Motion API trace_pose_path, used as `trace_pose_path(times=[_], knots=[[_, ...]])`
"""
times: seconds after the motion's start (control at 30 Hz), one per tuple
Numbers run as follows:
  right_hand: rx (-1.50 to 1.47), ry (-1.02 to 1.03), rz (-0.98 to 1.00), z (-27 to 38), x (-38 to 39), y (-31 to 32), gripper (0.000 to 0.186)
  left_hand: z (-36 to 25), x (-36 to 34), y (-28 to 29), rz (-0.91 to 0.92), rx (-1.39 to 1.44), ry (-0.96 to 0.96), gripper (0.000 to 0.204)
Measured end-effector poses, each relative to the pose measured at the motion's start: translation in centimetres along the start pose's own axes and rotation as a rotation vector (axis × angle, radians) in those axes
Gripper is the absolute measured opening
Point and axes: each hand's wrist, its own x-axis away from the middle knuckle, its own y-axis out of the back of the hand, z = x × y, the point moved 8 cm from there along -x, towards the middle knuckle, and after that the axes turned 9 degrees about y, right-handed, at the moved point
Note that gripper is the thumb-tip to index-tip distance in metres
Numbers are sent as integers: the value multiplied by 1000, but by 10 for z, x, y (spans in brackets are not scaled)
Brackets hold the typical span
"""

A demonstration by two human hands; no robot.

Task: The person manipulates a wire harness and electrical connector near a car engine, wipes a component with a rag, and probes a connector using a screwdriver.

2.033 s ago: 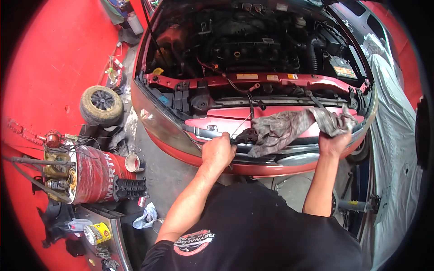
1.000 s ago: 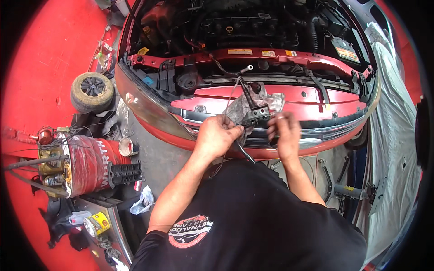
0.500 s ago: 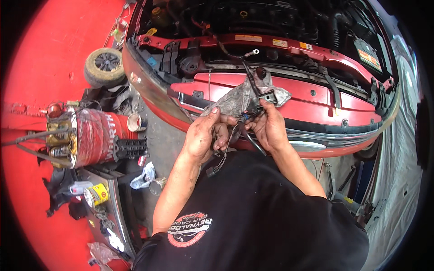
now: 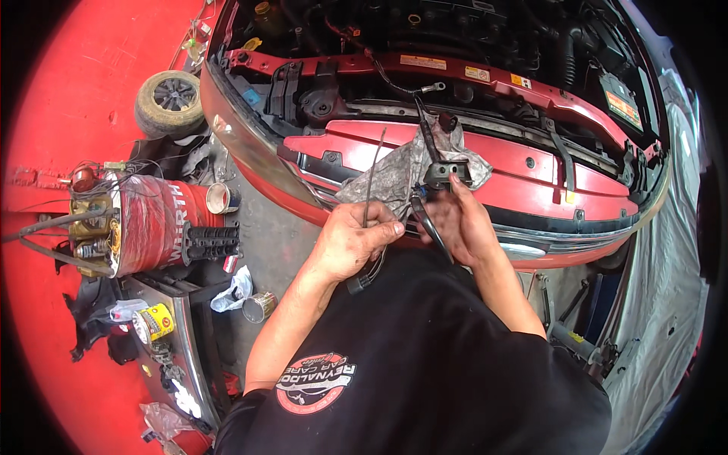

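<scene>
My left hand (image 4: 355, 241) is closed, pinching a thin metal rod (image 4: 373, 174) that sticks up from the fingers. A black connector (image 4: 361, 283) on thin wires hangs just below that hand. My right hand (image 4: 469, 227) grips the black wiring harness (image 4: 426, 135), its thumb against a dark metal bracket (image 4: 449, 174); the other fingers are partly hidden and blurred. Along its run toward the engine bay, the harness has a bare ring terminal (image 4: 433, 87). A dirty grey rag (image 4: 379, 178) lies under the harness on the car's red front panel (image 4: 523, 163).
The engine bay (image 4: 455, 34) opens beyond the red crossbar. At the left are a wheel (image 4: 171, 102), a red drum (image 4: 152, 227) with machine parts, and a bench (image 4: 186, 334) with a yellow can (image 4: 158, 322). A grey cover (image 4: 656, 250) hangs at the right.
My left hand has turned and closed around the rod, which now stands higher beside the rag. My right hand's fingers have shifted below the bracket. The view has moved slightly.
</scene>
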Motion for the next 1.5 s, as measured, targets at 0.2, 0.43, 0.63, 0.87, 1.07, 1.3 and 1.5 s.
trace_pose_path(times=[0.2,0.43,0.63,0.87,1.07,1.3,1.5], knots=[[808,143,-3,39,57,-32,40,-3,-4,-3,45,-201,13,19],[773,280,30,33,61,-56,23,-5,-10,6,132,44,36,19],[381,167,114,7,62,-42,24,11,-11,4,194,217,71,21],[607,170,219,-6,44,-55,28,18,-3,17,61,-336,14,23],[388,80,265,-29,17,-56,35,26,10,23,-51,-400,85,20],[-12,186,-91,-23,10,-3,24,40,13,29,28,-57,126,25],[-185,315,9,-13,1,-13,24,27,9,42,-181,-223,-42,31]])
